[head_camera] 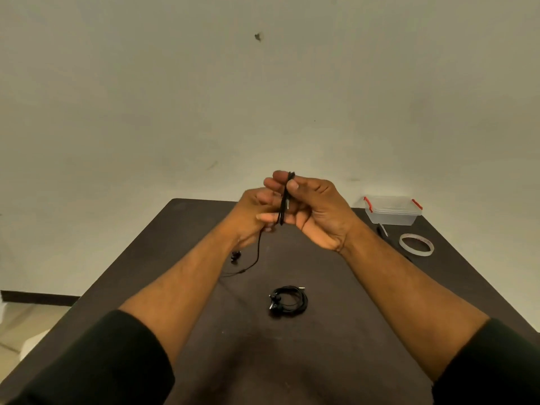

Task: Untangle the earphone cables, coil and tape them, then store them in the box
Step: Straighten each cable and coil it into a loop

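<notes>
A dark brown counter (pixel 336 361) carries a coiled black earphone (pixel 288 298) near its middle, a clear box (pixel 391 210) with red clips at the far right, a tape roll (pixel 416 244) and a pen (pixel 382 230) beside it.

Head-worn camera looks down over the table (pixel 181 287).
</notes>
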